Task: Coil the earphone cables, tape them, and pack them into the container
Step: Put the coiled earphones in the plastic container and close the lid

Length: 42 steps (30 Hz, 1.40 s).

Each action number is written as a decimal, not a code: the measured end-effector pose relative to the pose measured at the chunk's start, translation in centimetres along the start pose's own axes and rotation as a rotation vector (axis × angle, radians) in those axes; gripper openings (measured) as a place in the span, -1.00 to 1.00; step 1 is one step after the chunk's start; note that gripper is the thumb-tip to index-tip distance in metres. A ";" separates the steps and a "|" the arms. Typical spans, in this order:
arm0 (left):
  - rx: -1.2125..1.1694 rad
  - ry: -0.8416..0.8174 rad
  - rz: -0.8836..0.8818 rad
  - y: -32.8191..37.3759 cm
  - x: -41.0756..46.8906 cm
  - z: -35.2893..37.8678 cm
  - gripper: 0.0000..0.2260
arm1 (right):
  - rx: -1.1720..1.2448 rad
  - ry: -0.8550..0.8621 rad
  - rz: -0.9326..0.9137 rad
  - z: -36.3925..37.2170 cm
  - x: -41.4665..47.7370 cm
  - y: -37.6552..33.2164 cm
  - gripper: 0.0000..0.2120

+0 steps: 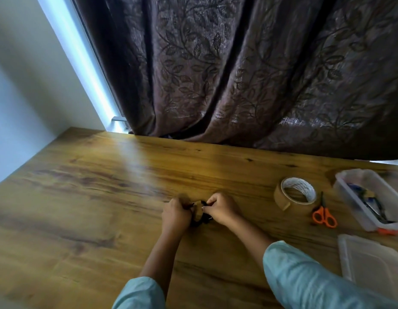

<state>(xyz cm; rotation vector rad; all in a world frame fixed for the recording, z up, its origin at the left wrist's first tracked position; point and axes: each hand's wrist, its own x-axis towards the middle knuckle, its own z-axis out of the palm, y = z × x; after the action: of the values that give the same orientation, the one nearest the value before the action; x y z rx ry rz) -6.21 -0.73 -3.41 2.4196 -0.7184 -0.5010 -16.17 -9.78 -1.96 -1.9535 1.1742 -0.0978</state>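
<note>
Our left hand (175,214) and right hand (220,208), fingers curled tight, pinch a small black coiled earphone cable (201,220) mid-table, seemingly wrapping a strip of brown tape (198,209) round it. The clear plastic container (347,192) at far right holds what may be finished bundles. This one remains to pack.

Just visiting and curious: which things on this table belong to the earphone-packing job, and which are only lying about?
Job: black coiled earphone cable, gripped by left hand and right hand; brown tape roll; orange-handled scissors; clear plastic container; clear plastic lid.
Just there: wooden table; brown leaf-patterned curtain.
</note>
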 end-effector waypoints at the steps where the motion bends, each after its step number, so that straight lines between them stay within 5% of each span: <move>1: -0.029 -0.014 0.007 0.2 0.1 0.1 -0.84 | 0.044 -0.014 0.013 -0.2 0.0 0.2 -0.84; 10: -0.299 -0.015 0.069 5.2 0.2 -0.1 -0.95 | 0.428 -0.126 0.101 -3.9 -0.8 1.9 -0.92; 18: -0.433 -0.033 0.276 13.5 -1.9 1.9 -0.96 | 0.573 0.130 0.000 -11.5 -2.8 5.4 -0.95; 27: -0.386 -0.244 0.540 25.1 -4.4 9.1 -0.91 | 0.692 0.465 -0.005 -22.2 -5.6 13.1 -0.95; 36: -0.249 -0.341 0.596 33.1 -6.9 15.5 -0.89 | 0.369 0.766 0.156 -28.8 -5.6 21.1 -0.85; 42: -0.064 -0.317 0.606 33.9 -6.4 19.1 -0.96 | 0.242 0.692 0.271 -28.4 -4.3 23.8 -0.87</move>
<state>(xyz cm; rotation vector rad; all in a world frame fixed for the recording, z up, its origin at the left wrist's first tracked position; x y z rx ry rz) -33.46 -28.39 3.55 1.9385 -1.4772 -0.6380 -47.98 -28.96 1.54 -1.5620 1.7604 -0.7830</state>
